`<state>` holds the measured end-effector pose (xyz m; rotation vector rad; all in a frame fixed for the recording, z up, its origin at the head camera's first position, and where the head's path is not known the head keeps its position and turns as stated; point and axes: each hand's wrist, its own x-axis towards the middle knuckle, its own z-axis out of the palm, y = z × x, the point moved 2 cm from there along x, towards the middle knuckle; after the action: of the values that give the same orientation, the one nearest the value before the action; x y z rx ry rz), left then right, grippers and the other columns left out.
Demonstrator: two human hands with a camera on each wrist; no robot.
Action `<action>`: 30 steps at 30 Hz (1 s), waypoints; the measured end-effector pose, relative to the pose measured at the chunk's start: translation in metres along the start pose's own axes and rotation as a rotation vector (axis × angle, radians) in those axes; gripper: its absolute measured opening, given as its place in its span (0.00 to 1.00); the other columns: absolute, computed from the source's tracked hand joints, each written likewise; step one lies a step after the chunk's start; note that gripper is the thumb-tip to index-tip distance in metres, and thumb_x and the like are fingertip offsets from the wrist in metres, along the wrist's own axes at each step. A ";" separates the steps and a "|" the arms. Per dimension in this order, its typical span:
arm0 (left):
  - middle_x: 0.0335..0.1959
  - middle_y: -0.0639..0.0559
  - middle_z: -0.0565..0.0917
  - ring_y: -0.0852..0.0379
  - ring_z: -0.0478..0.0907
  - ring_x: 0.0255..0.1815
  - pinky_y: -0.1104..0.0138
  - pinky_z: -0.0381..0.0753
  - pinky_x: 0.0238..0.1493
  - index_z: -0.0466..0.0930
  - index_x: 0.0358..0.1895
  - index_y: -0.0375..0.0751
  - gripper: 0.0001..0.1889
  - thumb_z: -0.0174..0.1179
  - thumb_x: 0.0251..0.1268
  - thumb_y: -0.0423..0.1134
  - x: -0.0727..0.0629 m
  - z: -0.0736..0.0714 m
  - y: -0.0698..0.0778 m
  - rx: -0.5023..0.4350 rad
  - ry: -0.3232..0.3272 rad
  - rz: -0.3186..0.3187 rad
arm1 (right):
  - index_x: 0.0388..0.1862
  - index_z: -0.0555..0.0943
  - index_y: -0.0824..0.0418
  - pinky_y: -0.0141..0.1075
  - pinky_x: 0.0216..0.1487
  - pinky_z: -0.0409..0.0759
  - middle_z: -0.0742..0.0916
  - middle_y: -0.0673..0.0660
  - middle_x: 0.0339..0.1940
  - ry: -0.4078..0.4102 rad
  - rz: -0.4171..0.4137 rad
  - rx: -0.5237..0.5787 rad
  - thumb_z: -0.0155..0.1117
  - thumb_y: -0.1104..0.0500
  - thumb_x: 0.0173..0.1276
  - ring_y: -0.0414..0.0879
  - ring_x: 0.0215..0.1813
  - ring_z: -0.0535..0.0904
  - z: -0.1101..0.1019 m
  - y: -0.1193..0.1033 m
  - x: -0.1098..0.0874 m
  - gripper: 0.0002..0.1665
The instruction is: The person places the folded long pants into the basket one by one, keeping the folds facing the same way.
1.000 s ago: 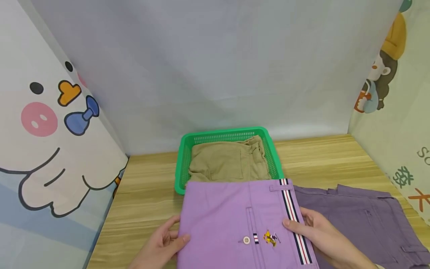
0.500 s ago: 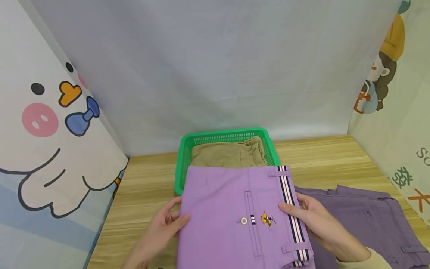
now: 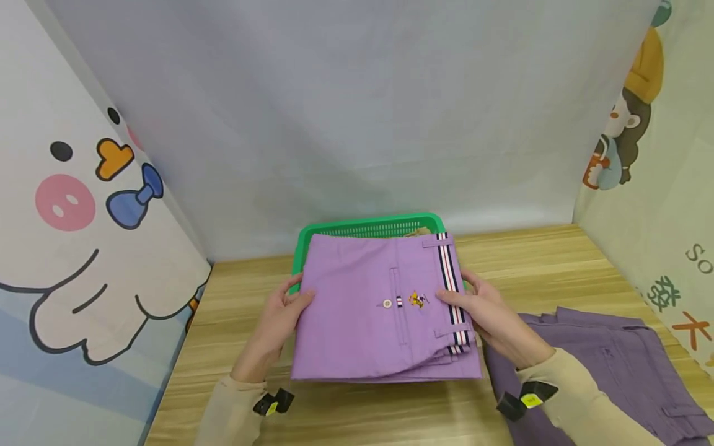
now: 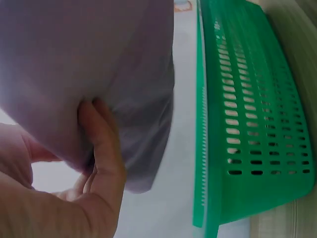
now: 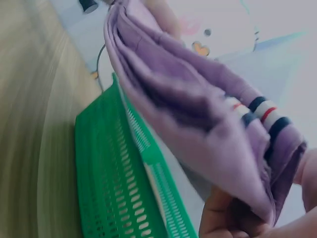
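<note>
Folded lilac trousers [image 3: 351, 322] with a striped waistband, a button and a small embroidered rider hang level between both hands. My left hand [image 3: 283, 319] pinches their left edge, thumb on top and fingers underneath. At the waistband side my right hand [image 3: 496, 313] grips them the same way. Beneath and behind them stands a green basket [image 3: 368, 229], mostly covered by the trousers in the head view. In the right wrist view the fold layers of the trousers [image 5: 188, 104] show above the basket [image 5: 114, 183]. The left wrist view shows the basket's slotted side [image 4: 257, 114] beside the held cloth.
Darker purple trousers [image 3: 602, 365] lie folded on the wooden table [image 3: 234, 310] at the right. A pale curtain [image 3: 357, 111] closes off the back, and printed cloths hang at both sides. A bit of khaki cloth [image 3: 419, 231] shows inside the basket.
Both hands have carried the lilac trousers forward, away from the body, until they overlap most of the basket. The khaki garment in it is now nearly hidden.
</note>
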<state>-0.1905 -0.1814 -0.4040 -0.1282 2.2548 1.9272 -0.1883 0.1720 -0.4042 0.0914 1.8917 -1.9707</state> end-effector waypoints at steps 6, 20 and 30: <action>0.61 0.29 0.84 0.64 0.84 0.40 0.70 0.83 0.43 0.59 0.83 0.32 0.32 0.54 0.82 0.37 0.035 -0.001 -0.004 0.023 0.054 -0.013 | 0.90 0.39 0.61 0.35 0.49 0.89 0.85 0.70 0.65 0.013 -0.063 -0.013 0.62 0.65 0.78 0.40 0.45 0.89 0.001 -0.005 0.033 0.54; 0.76 0.30 0.74 0.43 0.78 0.65 0.58 0.77 0.62 0.56 0.85 0.38 0.34 0.52 0.80 0.36 0.073 -0.001 -0.011 0.006 0.050 -0.057 | 0.90 0.45 0.61 0.29 0.50 0.86 0.69 0.67 0.84 0.144 -0.036 -0.016 0.59 0.65 0.80 0.36 0.49 0.86 -0.006 -0.005 0.079 0.48; 0.78 0.30 0.71 0.40 0.78 0.68 0.53 0.78 0.65 0.54 0.85 0.36 0.33 0.51 0.82 0.34 0.089 -0.001 -0.014 0.053 0.062 -0.054 | 0.88 0.52 0.61 0.28 0.50 0.87 0.71 0.64 0.83 0.235 -0.053 -0.049 0.61 0.65 0.80 0.51 0.63 0.86 -0.004 0.000 0.101 0.45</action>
<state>-0.2757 -0.1802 -0.4341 -0.2419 2.3145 1.8599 -0.2812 0.1513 -0.4369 0.2715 2.1075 -2.0223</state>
